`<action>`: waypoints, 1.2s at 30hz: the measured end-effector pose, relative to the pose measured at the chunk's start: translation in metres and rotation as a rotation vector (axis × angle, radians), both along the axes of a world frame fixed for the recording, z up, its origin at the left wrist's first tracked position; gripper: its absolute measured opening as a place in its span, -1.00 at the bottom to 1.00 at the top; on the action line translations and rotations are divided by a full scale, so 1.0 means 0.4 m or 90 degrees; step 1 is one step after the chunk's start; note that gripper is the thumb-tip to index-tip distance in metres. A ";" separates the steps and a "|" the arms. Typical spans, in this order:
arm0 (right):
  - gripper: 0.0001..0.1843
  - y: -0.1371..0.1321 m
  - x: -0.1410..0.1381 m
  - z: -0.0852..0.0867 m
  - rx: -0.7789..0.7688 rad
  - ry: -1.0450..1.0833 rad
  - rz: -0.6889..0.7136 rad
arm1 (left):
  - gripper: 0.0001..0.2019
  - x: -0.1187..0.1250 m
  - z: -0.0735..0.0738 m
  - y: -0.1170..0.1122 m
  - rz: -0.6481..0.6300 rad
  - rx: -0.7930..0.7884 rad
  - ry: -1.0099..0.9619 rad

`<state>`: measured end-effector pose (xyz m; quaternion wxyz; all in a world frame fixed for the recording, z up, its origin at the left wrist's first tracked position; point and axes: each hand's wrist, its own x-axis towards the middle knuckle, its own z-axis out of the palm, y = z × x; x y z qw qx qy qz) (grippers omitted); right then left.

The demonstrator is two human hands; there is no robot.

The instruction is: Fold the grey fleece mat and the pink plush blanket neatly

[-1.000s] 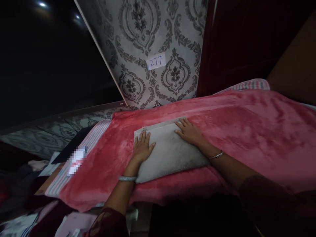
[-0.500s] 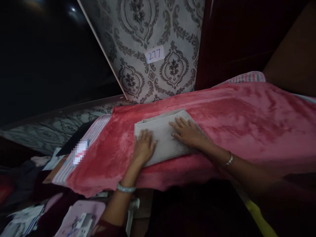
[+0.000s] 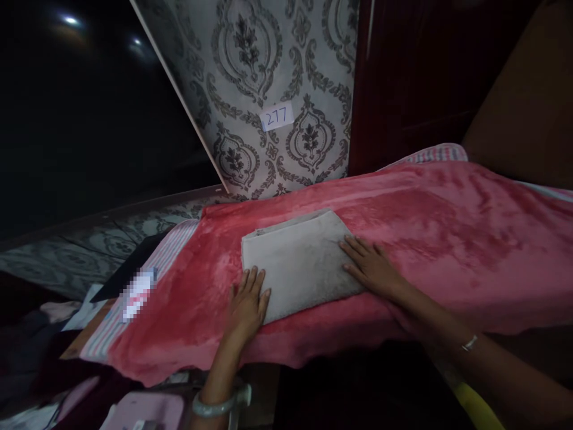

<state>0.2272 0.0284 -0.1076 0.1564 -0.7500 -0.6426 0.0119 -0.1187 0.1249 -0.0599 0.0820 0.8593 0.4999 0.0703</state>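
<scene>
Between the spread left hand [image 3: 245, 306] and likewise spread right hand [image 3: 375, 269], the folded grey cloth [image 3: 298, 263] seems, in this dimness, soft and light, best held at the edge beside each palm.

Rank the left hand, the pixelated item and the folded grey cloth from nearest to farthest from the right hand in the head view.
From the right hand:
1. Folded grey cloth: nearest, right under its fingertips.
2. Left hand: across, at the cloth's left edge.
3. Pixelated item: farthest, beyond the left hand, by the striped edge.
</scene>
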 end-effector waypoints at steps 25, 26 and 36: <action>-0.37 0.315 -0.010 0.068 0.013 0.005 -0.076 | -0.45 0.228 0.012 0.227 0.050 0.148 0.079; -0.37 0.315 -0.006 0.068 0.018 0.015 -0.101 | -0.45 0.222 0.012 0.232 0.112 0.156 0.061; -0.26 0.308 0.020 0.093 0.072 0.230 -0.290 | -0.39 0.131 0.024 0.293 0.384 -0.011 -0.384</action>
